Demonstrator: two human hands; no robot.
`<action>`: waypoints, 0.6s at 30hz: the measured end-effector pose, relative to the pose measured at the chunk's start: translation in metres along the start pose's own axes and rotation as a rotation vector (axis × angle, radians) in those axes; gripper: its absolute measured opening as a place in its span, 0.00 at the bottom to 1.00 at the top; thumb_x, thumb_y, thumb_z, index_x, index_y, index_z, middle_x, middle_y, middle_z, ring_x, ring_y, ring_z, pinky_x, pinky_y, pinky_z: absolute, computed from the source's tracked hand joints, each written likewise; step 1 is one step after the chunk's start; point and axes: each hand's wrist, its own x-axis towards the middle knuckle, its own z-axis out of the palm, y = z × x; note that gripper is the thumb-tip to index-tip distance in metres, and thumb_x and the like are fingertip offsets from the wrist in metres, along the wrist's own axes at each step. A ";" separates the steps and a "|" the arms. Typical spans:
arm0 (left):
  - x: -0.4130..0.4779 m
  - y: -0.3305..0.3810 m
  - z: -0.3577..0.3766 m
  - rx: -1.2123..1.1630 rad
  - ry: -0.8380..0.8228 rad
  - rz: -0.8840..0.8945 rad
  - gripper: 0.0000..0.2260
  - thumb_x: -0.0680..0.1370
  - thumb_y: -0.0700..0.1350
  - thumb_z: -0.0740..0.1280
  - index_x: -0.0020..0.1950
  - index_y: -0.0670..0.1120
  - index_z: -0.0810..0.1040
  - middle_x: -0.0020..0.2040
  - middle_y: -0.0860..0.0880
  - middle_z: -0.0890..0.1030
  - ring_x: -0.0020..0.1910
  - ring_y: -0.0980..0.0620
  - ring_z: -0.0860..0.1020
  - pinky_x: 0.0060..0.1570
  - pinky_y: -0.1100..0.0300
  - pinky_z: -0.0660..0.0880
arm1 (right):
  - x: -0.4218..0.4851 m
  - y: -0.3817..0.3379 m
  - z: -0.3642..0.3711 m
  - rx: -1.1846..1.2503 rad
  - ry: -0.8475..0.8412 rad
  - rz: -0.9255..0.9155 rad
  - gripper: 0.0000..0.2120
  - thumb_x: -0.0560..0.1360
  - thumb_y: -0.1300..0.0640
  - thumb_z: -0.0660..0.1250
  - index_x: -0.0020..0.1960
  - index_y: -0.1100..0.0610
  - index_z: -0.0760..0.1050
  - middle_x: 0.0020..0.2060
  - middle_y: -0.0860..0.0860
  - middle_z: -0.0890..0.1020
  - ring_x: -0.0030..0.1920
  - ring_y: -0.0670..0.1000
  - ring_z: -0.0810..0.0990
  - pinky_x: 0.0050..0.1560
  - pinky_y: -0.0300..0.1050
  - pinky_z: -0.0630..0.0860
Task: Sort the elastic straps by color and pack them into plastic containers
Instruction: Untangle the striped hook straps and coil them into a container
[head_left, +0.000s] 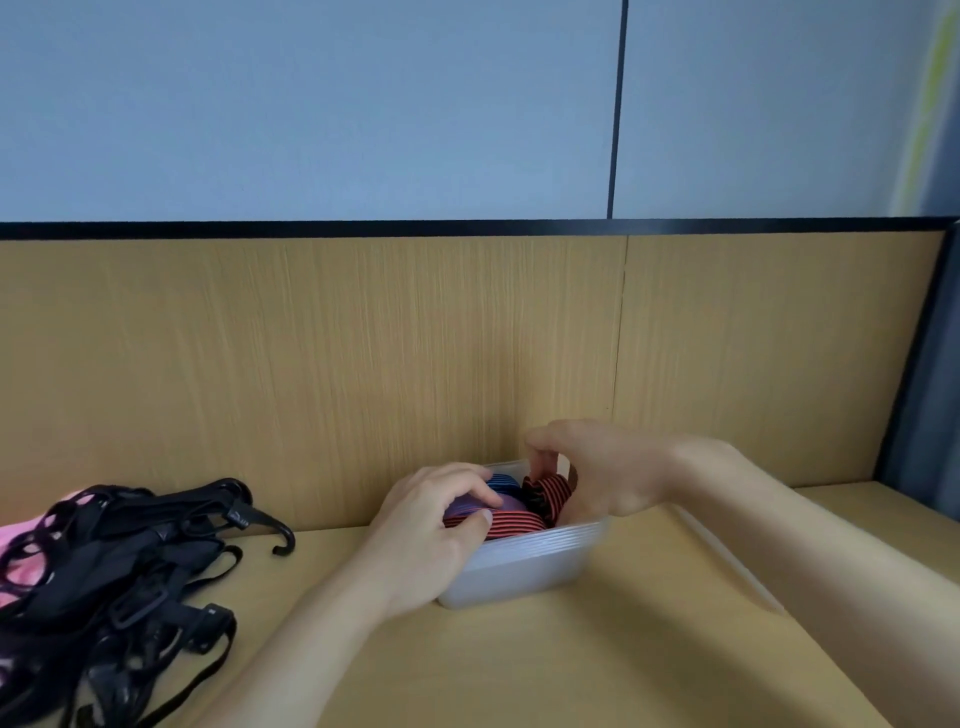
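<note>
Reaching into a translucent plastic container (524, 566), both hands work at the straps packed inside it. The container stands on the wooden surface (519, 665), close against the wood-grain back panel (311, 364).

The left hand (431, 525) comes in over the container's left rim. Its fingers curl over a blue-and-purple strap (501, 480) and its thumb closes in from below, so the grip is tight on a fold of that strap. Just under the thumb a flat red-and-black strap (514, 522) lies along the container's near side.

The right hand (602, 467) arches over the far right corner. Its fingers bend downward and its grip pinches the top of a bunched red-and-black strap (548, 493), which stands up beside the blue-and-purple one. This hand is a little blurred, so the exact lie of each fingertip cannot be told. Both forearms are bare and stretch back toward the bottom of the view.

Well apart from the container, at the left edge of the surface, lies a tangled pile of black straps (119, 551) with plastic buckles. One black hook (280, 535) pokes out toward the container's side. Something pink (21, 566) shows under and behind the pile; what it is cannot be told.

Above the back panel runs a dark trim, then a pale blue-grey wall (311, 104) split by one dark vertical line.
</note>
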 end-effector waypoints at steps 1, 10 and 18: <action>0.000 0.000 0.000 -0.003 -0.001 -0.001 0.08 0.80 0.42 0.67 0.53 0.54 0.82 0.67 0.62 0.76 0.69 0.61 0.68 0.73 0.55 0.60 | -0.002 0.001 -0.005 0.033 -0.040 0.018 0.14 0.71 0.54 0.77 0.47 0.45 0.72 0.48 0.41 0.78 0.40 0.38 0.77 0.37 0.36 0.71; 0.001 0.000 0.000 0.019 -0.006 0.008 0.08 0.81 0.43 0.67 0.54 0.54 0.82 0.67 0.63 0.75 0.69 0.60 0.67 0.71 0.60 0.58 | -0.002 -0.002 -0.006 0.014 -0.038 0.111 0.10 0.74 0.60 0.72 0.50 0.47 0.77 0.42 0.38 0.77 0.39 0.39 0.76 0.34 0.33 0.67; 0.001 -0.001 0.002 0.032 0.000 -0.014 0.09 0.80 0.41 0.66 0.52 0.55 0.81 0.66 0.64 0.75 0.68 0.57 0.67 0.71 0.56 0.60 | 0.005 -0.011 -0.005 -0.052 -0.131 0.154 0.14 0.74 0.62 0.72 0.55 0.50 0.74 0.57 0.48 0.79 0.54 0.52 0.78 0.47 0.43 0.74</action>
